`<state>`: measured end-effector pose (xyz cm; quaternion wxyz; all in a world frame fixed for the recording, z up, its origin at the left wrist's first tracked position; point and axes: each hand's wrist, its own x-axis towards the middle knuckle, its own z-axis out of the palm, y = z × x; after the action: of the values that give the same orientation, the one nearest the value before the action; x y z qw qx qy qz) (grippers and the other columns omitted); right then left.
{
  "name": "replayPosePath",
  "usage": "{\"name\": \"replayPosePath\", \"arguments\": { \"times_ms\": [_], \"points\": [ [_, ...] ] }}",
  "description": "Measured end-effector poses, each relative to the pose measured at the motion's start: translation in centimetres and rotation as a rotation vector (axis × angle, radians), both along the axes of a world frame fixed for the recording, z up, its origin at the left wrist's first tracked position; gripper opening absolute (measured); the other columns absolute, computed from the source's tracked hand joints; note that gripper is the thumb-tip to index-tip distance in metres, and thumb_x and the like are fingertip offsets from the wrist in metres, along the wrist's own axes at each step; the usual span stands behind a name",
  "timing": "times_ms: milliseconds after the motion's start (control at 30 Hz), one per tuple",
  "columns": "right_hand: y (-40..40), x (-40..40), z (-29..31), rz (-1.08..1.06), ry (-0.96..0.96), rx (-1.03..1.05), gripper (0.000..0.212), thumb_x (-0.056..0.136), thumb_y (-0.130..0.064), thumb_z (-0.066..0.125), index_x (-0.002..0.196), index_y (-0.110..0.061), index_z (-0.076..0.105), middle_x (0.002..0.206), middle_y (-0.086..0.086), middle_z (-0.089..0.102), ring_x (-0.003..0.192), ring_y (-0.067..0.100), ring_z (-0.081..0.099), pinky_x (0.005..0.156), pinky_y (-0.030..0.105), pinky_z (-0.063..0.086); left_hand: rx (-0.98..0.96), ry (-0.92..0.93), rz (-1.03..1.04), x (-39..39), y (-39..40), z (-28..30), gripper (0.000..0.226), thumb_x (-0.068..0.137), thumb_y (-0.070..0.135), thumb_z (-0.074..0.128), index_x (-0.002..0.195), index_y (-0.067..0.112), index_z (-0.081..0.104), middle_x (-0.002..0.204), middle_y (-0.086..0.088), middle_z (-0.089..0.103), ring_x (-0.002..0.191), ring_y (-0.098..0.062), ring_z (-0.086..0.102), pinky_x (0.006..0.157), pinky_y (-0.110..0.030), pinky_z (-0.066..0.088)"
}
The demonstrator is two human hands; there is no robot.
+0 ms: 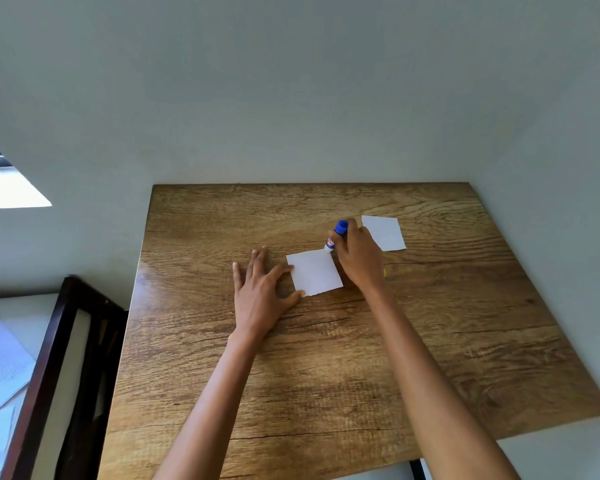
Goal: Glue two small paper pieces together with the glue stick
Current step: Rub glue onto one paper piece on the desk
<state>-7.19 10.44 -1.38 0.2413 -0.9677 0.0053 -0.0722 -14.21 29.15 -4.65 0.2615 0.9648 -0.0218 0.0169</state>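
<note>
Glue stick (335, 237): white barrel with a printed label, blue end up, held tilted. Its lower white end meets the far right corner of the near paper piece (314, 273). Whether glue is exposed at that end is too small to tell.

Right hand (359, 256): fingers curled tight around the glue stick's barrel, blue end poking out above the index finger. Hand sits just right of the near paper piece, wrist angled down toward the table.

Near paper piece: white, roughly square, lying flat on the wooden table (430, 341), turned slightly off the table's edges. It lies between the two hands.

Left hand (262, 291): flat, palm down, fingers spread and loose, gripping nothing. The index fingertip touches the paper's left edge near its far corner; the thumb tip touches the near left corner. The other three fingers point away across bare wood, left of the paper.

Second paper piece (384, 233): white, similar in size, flat on the table just beyond and to the right of the right hand's knuckles, apart from the first piece. No finger touches it.

A small yellow spot (384, 272) shows on the table by the right wrist; too small to identify.

Table stands against a pale wall (291, 98). Dark wooden frame (49, 358) to the left of the table.
</note>
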Motion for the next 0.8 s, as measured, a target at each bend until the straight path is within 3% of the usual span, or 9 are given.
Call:
{"name": "replayPosePath", "arguments": {
  "times_ms": [167,300,433,633,800],
  "points": [
    [-0.1,-0.9,0.4,-0.118,-0.074,0.293,0.03,0.096,-0.037,0.044,0.105,-0.009,0.049,0.078,0.003,0.055,0.065,0.015,0.051,0.049,0.019,0.029,0.034,0.047,-0.038,0.4,-0.2,0.5,0.055,0.077,0.053,0.062,0.127,0.035,0.046,0.158,-0.009,0.003,0.145,-0.025,-0.008,0.113,-0.052,-0.01],
    [-0.3,-1.3,0.4,-0.056,-0.056,0.267,0.027,0.096,-0.037,0.044,0.102,-0.011,0.049,0.082,0.004,0.055,0.068,0.016,0.052,0.051,0.022,0.034,0.206,0.1,-0.21,1.9,-0.8,1.7,0.065,0.083,0.043,0.06,0.14,0.042,0.027,0.156,-0.012,-0.016,0.14,-0.03,-0.026,0.106,-0.056,-0.019],
    [-0.4,-1.2,0.1,-0.042,-0.042,0.193,0.03,0.096,-0.037,0.045,0.106,-0.009,0.05,0.084,0.005,0.055,0.073,0.019,0.054,0.058,0.029,0.041,0.337,0.232,-0.343,3.6,-1.2,2.6,0.064,0.086,0.042,0.057,0.14,0.047,0.023,0.155,-0.011,-0.02,0.139,-0.03,-0.028,0.105,-0.056,-0.021],
    [-0.7,-1.2,-0.4,-0.032,-0.065,0.103,0.035,0.094,-0.04,0.045,0.106,-0.008,0.051,0.084,0.007,0.056,0.074,0.019,0.052,0.061,0.03,0.038,0.282,0.296,-0.324,3.7,-0.9,2.0,0.06,0.084,0.055,0.052,0.138,0.049,0.026,0.156,-0.009,-0.019,0.14,-0.029,-0.028,0.106,-0.055,-0.021],
    [-0.8,-1.2,-0.7,-0.02,-0.073,0.068,0.032,0.095,-0.036,0.048,0.108,-0.007,0.052,0.088,0.011,0.061,0.078,0.022,0.054,0.063,0.032,0.04,0.234,0.198,-0.282,3.6,-1.3,1.3,0.06,0.079,0.061,0.054,0.134,0.046,0.036,0.157,-0.01,-0.012,0.142,-0.03,-0.022,0.108,-0.057,-0.018]
  ]
}}
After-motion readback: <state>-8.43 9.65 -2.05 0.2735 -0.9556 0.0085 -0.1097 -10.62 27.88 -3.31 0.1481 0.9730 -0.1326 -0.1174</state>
